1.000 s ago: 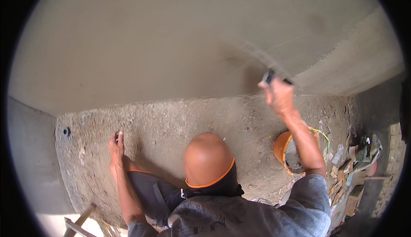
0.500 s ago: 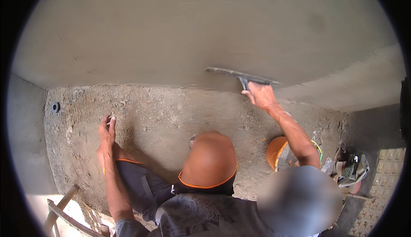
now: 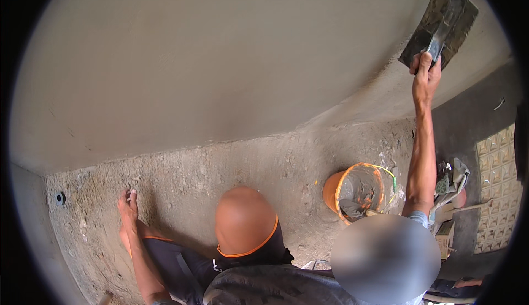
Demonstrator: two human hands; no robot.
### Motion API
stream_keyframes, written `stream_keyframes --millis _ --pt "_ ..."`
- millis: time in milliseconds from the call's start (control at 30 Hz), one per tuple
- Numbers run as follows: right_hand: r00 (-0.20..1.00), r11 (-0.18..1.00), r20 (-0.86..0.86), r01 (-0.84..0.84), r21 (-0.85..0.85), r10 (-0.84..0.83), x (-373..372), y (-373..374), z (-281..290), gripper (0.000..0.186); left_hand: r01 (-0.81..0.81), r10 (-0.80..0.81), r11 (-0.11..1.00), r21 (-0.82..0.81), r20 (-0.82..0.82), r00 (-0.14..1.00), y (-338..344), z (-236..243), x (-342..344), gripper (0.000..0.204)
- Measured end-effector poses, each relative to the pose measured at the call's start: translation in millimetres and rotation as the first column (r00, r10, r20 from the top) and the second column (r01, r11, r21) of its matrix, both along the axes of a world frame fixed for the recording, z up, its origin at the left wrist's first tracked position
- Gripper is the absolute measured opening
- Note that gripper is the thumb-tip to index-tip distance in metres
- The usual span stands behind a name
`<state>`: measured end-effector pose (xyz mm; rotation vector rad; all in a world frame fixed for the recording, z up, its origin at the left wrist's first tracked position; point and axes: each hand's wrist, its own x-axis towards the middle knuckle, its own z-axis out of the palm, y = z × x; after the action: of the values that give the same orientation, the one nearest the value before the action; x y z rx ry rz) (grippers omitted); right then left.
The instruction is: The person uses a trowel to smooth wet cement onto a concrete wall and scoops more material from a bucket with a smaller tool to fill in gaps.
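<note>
My right hand point(image 3: 426, 76) grips the handle of a plastering trowel point(image 3: 454, 24) at the upper right. Its broad blade, smeared with mortar, faces me close to the grey plastered wall point(image 3: 209, 57). The right arm is stretched far out. At the lower left, my left hand point(image 3: 128, 208) rests by my bent left knee, above the rough ground. Its fingers point forward, slightly apart, and I see no tool in them.
An orange bucket point(image 3: 332, 190) with mortar inside stands beneath my right arm. Rough ground point(image 3: 187, 167) runs along the wall's foot. A small dark ring point(image 3: 60, 198) lies at far left. Bags point(image 3: 454, 178) and a patterned panel point(image 3: 496, 189) are at right. Another person's arm point(image 3: 468, 283) shows lower right.
My right hand has carried the trowel up and to the right; the blade's broad side now shows instead of its edge. The view has shifted, and more of the bucket shows.
</note>
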<state>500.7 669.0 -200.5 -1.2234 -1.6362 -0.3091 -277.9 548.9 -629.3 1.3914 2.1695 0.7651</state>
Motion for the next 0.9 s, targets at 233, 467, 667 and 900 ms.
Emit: stream_keyframes --millis 233,467,667,900 --pt "0.809 0.812 0.428 -0.099 -0.575 0.402 -189 -42 -279 0.025 -0.049 0.050 0.997 0.060 -0.025 0.998 -10 23 13 0.044" --pt "0.648 0.746 0.535 -0.080 -0.661 0.543 -270 22 -454 0.034 -0.110 0.102 0.988 0.111 0.068 0.992 -31 54 21 0.042" --pt "0.731 0.818 0.501 -0.135 -0.559 0.463 -249 32 -352 0.035 -0.141 0.141 0.984 0.106 0.007 0.990 -49 50 10 0.043" --pt "0.948 0.953 0.237 -0.148 -0.266 0.213 -113 21 -177 0.036 -0.043 0.040 0.996 0.075 0.034 0.999 -16 29 6 0.047"
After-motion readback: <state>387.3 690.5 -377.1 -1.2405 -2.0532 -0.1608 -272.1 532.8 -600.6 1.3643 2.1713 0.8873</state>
